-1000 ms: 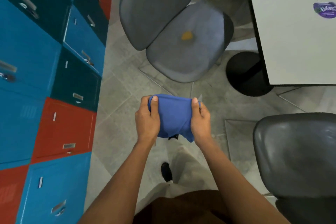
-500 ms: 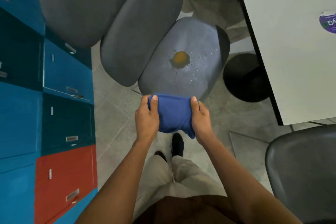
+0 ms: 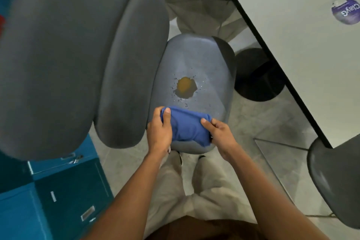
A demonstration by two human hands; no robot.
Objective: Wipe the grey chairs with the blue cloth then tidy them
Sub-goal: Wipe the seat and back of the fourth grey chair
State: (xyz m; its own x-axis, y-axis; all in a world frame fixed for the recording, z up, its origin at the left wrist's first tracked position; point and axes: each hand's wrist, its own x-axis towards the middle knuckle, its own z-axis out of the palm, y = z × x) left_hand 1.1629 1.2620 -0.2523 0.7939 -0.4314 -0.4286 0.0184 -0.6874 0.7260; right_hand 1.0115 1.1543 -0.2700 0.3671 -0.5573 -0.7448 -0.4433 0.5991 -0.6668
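You grip the bunched blue cloth (image 3: 187, 128) in both your left hand (image 3: 158, 132) and right hand (image 3: 220, 134) at frame centre, over the grey chair seat (image 3: 206, 60), so next press it onto the orange spill (image 3: 186, 87).

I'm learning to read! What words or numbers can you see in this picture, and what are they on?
"ClayG", upside down, on the round purple sticker on the white table; it may run on past the picture's edge.
Smaller print on the same sticker: too small to read.
Small label plates on the blue lockers: no readable text.
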